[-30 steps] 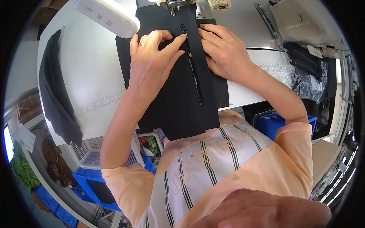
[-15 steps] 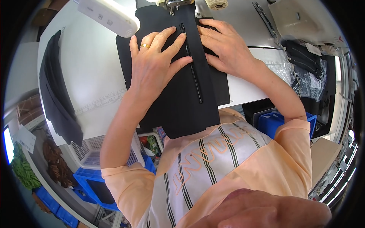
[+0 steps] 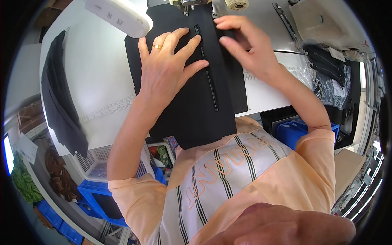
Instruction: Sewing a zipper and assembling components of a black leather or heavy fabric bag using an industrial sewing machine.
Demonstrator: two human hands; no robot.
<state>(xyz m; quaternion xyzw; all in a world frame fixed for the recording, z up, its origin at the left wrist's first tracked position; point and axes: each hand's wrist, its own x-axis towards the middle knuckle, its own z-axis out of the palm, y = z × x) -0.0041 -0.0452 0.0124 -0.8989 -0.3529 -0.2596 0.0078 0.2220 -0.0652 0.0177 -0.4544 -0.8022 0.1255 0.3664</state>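
Observation:
A black fabric panel (image 3: 179, 122) with a long zipper (image 3: 209, 83) lies under the sewing machine's presser foot (image 3: 186, 9). My left hand (image 3: 165, 65) rests on the panel, fingers spread, with a gold ring; index and thumb tips touch beside the zipper. My right hand (image 3: 251, 49) is over the panel's right side, fingers curved and apart from the thumb, with nothing visible between them. A second dark layer (image 3: 239, 98) shows beneath at the right. A white lamp or device housing (image 3: 116, 14) hangs just above my left hand.
Dark folded cloth (image 3: 61, 94) lies on the white table (image 3: 100, 77) at left. Tweezers or snips (image 3: 286, 22), bagged dark pieces (image 3: 335, 85) and a cream machine part (image 3: 326, 24) sit at right. Below are a white basket (image 3: 104, 161) and blue bins (image 3: 294, 132).
My right hand has lifted off the fabric, its thumb moving out and upward from the panel's edge. My left hand has spread its fingers and shifted slightly upward, its thumb moving rightward onto the zipper area.

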